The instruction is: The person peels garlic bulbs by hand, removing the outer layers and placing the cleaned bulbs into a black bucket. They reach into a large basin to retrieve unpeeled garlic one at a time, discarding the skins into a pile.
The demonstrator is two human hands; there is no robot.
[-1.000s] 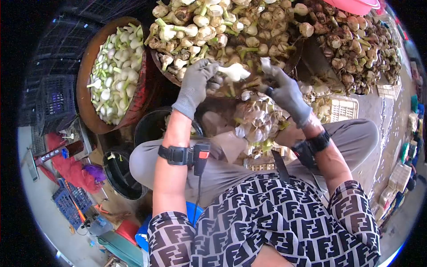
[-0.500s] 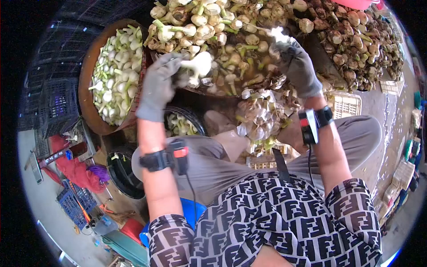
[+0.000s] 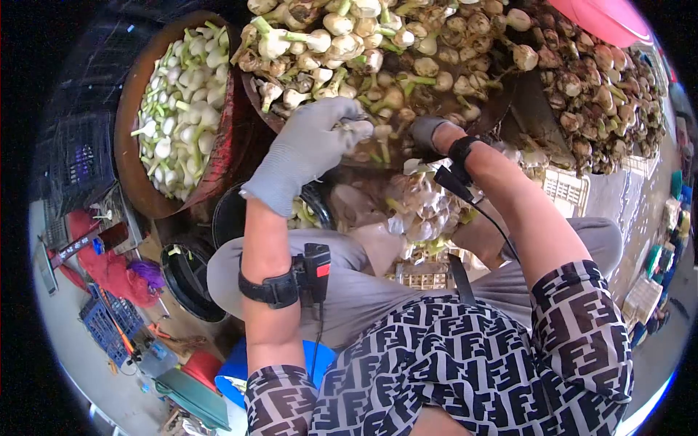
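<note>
My gloved left hand (image 3: 316, 142) is over the near edge of a vessel of garlic bulbs in murky water (image 3: 396, 98). Its fingers are curled together, with something small and dark at the fingertips that I cannot make out. To the right, my gloved right hand (image 3: 429, 133) reaches down at the vessel's near side, its fingers mostly hidden. Unpeeled garlic (image 3: 342, 47) is heaped behind both hands. Below my right hand lies a pile of pale peeled skins (image 3: 425, 203). Clean white bulbs (image 3: 190, 109) fill a round metal container at the left.
Darker, dirty bulbs (image 3: 589, 87) are piled at the right beside a pink basin (image 3: 607, 18). A black bucket (image 3: 193, 280) and a blue bucket (image 3: 236, 370) stand at the lower left. Pale crates (image 3: 567, 187) sit at the right, on the wet floor.
The white bulb that was in my left hand is no longer visible there. My left hand has moved right, and my right hand has moved left and down, bringing the hands closer together.
</note>
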